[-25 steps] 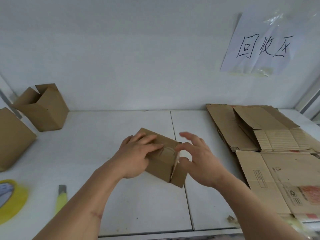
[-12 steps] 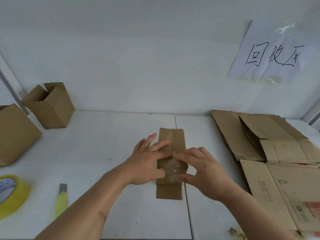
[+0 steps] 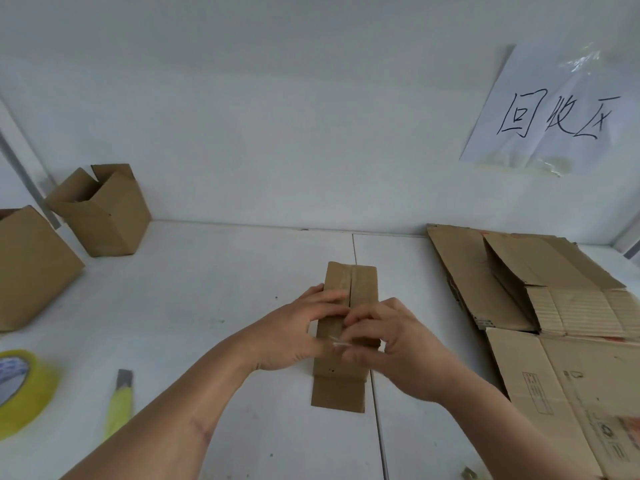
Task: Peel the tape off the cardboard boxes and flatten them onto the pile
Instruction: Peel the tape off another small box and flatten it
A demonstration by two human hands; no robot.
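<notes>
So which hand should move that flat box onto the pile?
Probably the right hand: the pile lies on its side. The left hand would have to cross over the box.
</notes>
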